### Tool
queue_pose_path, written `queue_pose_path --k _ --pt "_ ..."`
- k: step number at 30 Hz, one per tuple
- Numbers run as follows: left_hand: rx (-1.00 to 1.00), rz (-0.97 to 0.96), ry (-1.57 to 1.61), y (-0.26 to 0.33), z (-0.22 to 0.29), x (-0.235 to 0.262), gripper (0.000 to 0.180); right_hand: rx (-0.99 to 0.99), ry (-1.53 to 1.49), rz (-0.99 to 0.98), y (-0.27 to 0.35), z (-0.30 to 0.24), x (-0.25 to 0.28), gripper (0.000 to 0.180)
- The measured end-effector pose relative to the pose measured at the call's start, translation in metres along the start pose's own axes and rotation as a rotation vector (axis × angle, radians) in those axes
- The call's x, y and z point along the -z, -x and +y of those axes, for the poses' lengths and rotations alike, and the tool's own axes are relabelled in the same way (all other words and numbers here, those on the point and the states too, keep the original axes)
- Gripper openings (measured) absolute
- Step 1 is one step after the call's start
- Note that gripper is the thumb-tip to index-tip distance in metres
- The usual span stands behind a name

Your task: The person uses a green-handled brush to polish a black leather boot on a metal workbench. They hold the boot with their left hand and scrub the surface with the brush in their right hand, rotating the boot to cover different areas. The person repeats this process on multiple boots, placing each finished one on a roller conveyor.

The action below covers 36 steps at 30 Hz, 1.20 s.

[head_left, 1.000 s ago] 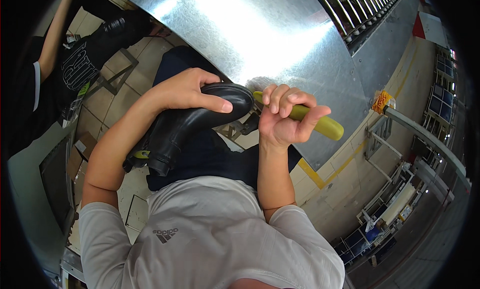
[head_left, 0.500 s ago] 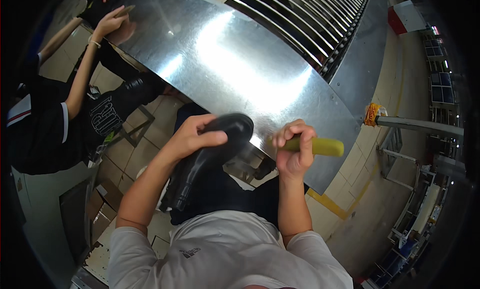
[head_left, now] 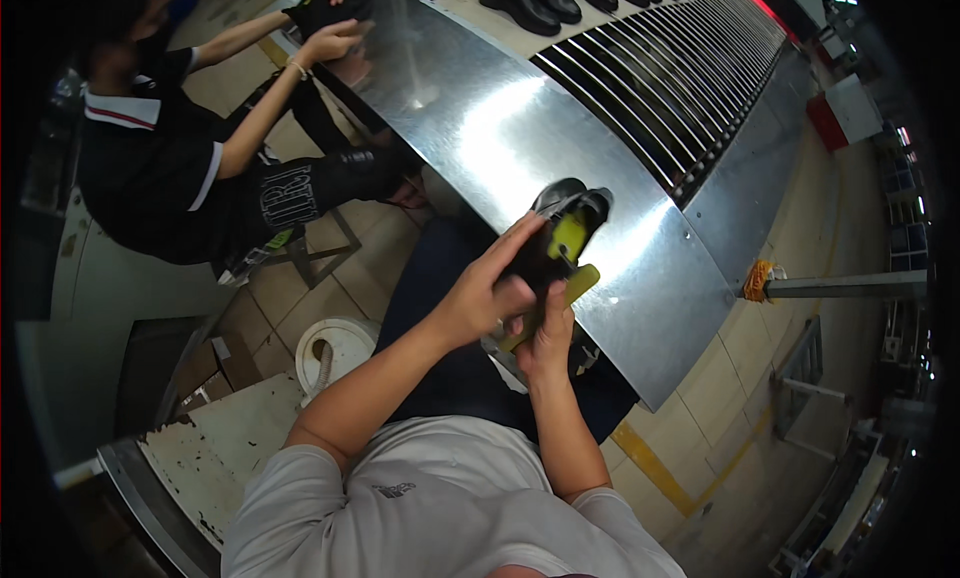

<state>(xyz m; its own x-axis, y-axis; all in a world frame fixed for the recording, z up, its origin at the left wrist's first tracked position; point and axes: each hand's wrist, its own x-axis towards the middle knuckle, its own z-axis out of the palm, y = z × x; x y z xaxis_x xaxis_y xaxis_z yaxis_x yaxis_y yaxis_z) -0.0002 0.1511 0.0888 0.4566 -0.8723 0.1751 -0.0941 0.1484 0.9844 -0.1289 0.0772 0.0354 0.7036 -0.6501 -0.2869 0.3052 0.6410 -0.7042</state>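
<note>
My left hand (head_left: 488,296) is closed around a black boot (head_left: 560,192), held tilted over the near edge of the metal table. A yellow-green patch shows on the boot between its dark edges; I cannot tell whether it is lining or a separate part. Just right of it, my right hand (head_left: 545,343) grips a long, flat yellow-green piece with a rounded end (head_left: 582,281), shaped like an insole. That piece lies close against the boot, and my two hands nearly touch. The fingers partly cover both things.
The shiny metal table (head_left: 455,98) meets a roller conveyor (head_left: 660,98). Black boots (head_left: 530,3) stand in a row beyond it. At left a seated co-worker (head_left: 150,168) handles a black shoe (head_left: 325,8). A white bucket (head_left: 335,353) and a metal post (head_left: 850,286) flank me.
The boot has turned and moved right, away from my lap. My right hand has brought the yellow-green piece down and left, against the boot. The view has shifted, showing more boots beyond the conveyor.
</note>
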Motion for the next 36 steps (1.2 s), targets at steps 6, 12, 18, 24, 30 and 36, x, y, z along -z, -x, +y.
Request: queue_pose_path --k 6,12,18,24,30,36 --pt "0.089 0.477 -0.102 -0.012 -0.017 -0.002 0.034 -0.2 0.554 -0.035 0.005 -0.02 -0.017 0.047" --pt "0.102 0.59 0.048 0.0 -0.013 0.021 0.049 0.342 1.269 0.266 -0.061 -0.092 0.058 0.031" --pt "0.041 0.886 -0.246 0.106 0.098 0.088 0.048 0.665 1.599 0.021 -0.092 -0.147 0.132 0.044" --pt "-0.24 1.591 -0.742 0.261 0.264 0.097 0.04 0.828 1.753 0.049 -0.102 -0.16 0.184 0.033" --pt "-0.528 2.28 -1.357 0.417 0.356 0.081 0.043 1.152 1.638 -0.02 -0.091 -0.163 0.169 0.021" --pt "0.099 2.391 -1.175 0.609 0.418 0.122 0.06 1.007 1.63 -0.046 -0.088 -0.159 0.168 0.021"
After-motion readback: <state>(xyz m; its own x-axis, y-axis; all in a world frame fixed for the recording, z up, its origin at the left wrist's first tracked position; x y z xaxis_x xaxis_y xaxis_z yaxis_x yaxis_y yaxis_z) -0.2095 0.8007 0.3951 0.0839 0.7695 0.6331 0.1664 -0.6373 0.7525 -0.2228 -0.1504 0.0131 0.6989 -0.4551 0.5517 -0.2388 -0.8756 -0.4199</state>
